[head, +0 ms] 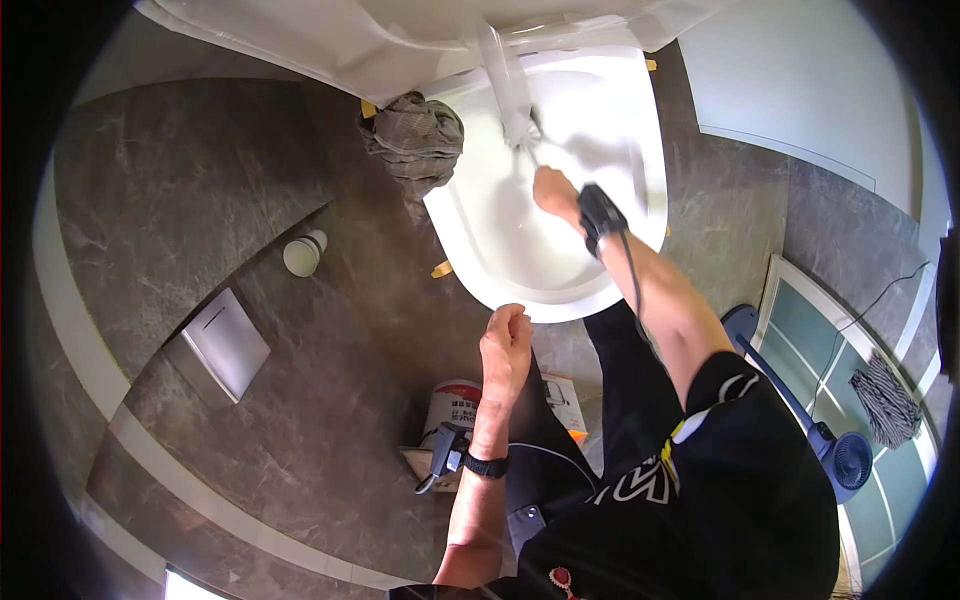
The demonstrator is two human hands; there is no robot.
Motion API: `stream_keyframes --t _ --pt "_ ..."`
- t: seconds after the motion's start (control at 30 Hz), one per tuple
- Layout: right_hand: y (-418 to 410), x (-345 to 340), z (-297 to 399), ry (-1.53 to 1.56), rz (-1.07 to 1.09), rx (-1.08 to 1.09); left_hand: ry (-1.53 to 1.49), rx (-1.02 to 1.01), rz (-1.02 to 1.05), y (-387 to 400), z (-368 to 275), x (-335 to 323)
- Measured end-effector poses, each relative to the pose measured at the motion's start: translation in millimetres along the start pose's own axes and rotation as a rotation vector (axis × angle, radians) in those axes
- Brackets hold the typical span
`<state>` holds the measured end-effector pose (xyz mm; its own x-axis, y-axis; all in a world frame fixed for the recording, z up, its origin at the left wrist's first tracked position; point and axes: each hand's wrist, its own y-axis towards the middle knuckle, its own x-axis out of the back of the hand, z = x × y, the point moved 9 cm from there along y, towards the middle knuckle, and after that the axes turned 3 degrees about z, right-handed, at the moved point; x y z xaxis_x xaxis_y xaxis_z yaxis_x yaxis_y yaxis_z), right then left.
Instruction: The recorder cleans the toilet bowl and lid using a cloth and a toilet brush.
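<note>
My right hand (556, 192) is closed around the thin handle of a brush (531, 154), reaching over a white basin (645, 150). The brush head is at the lower end of a plastic-wrapped tube-like part (506, 82), which partly hides it. A shadow of hand and tool falls on the basin's inner surface. My left hand (507, 346) is at the basin's near rim with its fingers curled in and nothing visible in them; whether it touches the rim is unclear. Each wrist wears a strapped black device.
A crumpled grey-brown cloth (416, 142) hangs at the basin's left edge. Plastic sheeting (315, 37) covers the area behind. Yellow tape pieces (442, 268) stick out around the basin. Left is a white cylindrical container (304, 255); below, a bucket (454, 397). Right stands a blue fan (844, 461).
</note>
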<state>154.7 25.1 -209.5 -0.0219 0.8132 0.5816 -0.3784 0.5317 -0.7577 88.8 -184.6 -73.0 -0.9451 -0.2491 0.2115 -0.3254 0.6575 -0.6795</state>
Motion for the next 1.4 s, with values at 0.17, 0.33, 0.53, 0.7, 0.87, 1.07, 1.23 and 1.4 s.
stream_keyframes --t 0.17,0.33,0.53,0.7,0.87,1.07,1.23,1.4 --pt "-143.8 -33.1 12.9 0.426 0.443 -0.206 0.058 0.02 -0.009 -2.2 17.1 4.2" --pt "-183.0 -41.5 4.3 0.294 0.491 -0.01 0.064 -0.011 0.007 -0.1 8.9 -1.8" --pt "3.3 -13.6 29.5 0.053 0.178 0.2 0.082 -0.015 0.026 2.4 3.4 -9.3" --pt "36.6 -16.6 -51.0 0.025 -0.169 0.005 0.029 -0.005 0.007 2.0 4.4 -5.2" --pt "26.6 12.1 -32.7 -0.031 -0.05 0.007 0.019 0.007 -0.015 -4.9 15.8 0.2" --pt "-126.2 -6.8 4.1 0.27 0.386 0.021 -0.013 0.019 -0.036 -12.7 25.9 3.6" --pt "-186.2 44.0 -33.1 -0.364 0.49 0.109 -0.018 -0.033 -0.062 -11.0 8.4 5.6" --pt "-153.9 98.3 -18.9 -0.834 0.282 0.216 -0.111 0.064 -0.074 -10.1 24.8 13.8"
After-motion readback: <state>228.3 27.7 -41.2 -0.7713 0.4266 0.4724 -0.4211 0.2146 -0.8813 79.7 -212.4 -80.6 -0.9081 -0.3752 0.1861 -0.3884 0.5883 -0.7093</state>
